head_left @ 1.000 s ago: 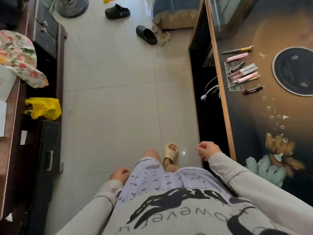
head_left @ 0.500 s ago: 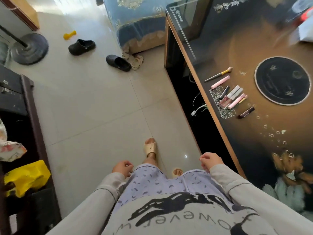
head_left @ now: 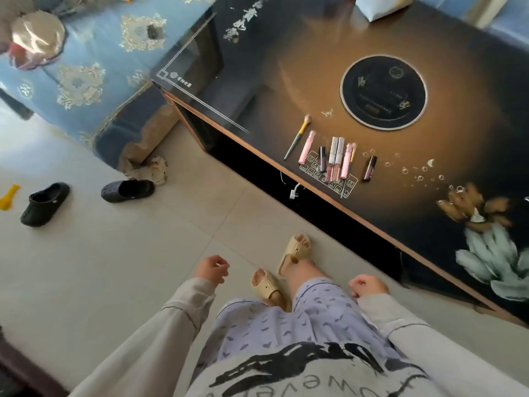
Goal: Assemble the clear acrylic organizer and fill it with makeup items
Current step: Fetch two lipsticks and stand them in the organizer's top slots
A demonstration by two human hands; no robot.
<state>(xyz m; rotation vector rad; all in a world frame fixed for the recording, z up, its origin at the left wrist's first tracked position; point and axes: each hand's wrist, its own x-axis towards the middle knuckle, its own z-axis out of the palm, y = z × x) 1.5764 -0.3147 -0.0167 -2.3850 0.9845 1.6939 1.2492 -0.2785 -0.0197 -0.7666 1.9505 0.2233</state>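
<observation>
Several makeup items lie in a row near the table's front edge: a makeup brush with a yellow-green handle, a pink tube, clear lip-gloss tubes, and a dark small tube a little to the right. No acrylic organizer shows in the head view. My left hand hangs over the floor with loosely curled fingers, holding nothing. My right hand hangs beside my leg, also loosely curled and empty. Both hands are well below and short of the table.
The dark glossy table has a round black disc inset behind the makeup. A blue patterned bed stands at the upper left. Two black clogs and a yellow toy lie on the tiled floor. A white bag sits at the table's far edge.
The view has swung right toward the table, which now fills more of the frame. I have stepped closer to it. Both hands stay hanging, empty.
</observation>
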